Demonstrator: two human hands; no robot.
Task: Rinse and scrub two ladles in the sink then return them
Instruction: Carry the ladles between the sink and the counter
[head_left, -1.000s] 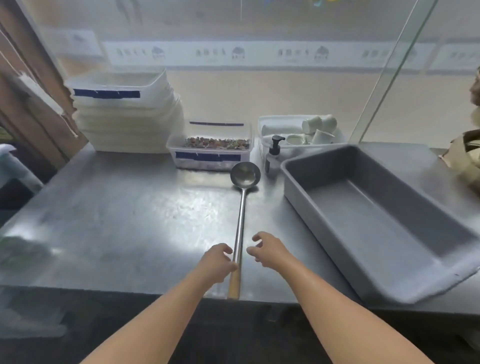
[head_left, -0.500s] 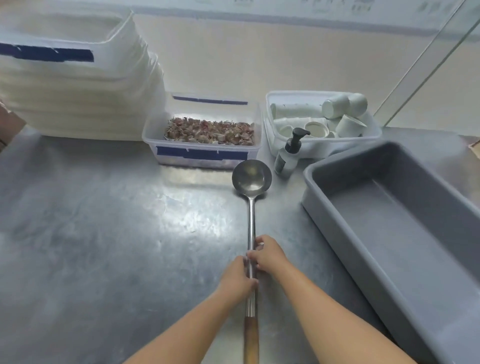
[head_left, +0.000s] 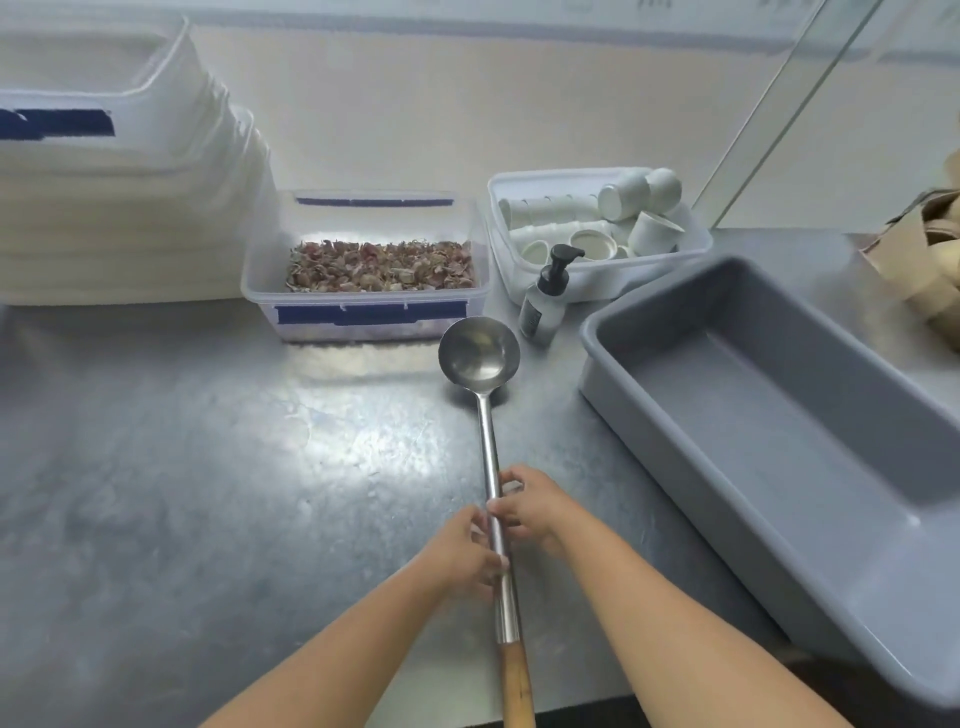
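One long steel ladle (head_left: 485, 415) with a wooden handle end lies lengthwise on the steel counter (head_left: 182, 493), bowl facing up at the far end. My left hand (head_left: 465, 553) grips the metal shaft from the left, fingers curled round it. My right hand (head_left: 530, 506) pinches the shaft just ahead of it, from the right. Only this one ladle is in view, and no sink shows.
A grey plastic tub (head_left: 779, 441) stands at the right. Behind the ladle bowl are a clear box of dried peels (head_left: 369, 270), a pump bottle (head_left: 545, 306), a white bin of paper cups (head_left: 597, 228), and stacked white containers (head_left: 119, 197) at the far left.
Both hands have closed onto the ladle shaft, having hovered beside it a second ago. The camera has moved in closer and tilted down over the counter.
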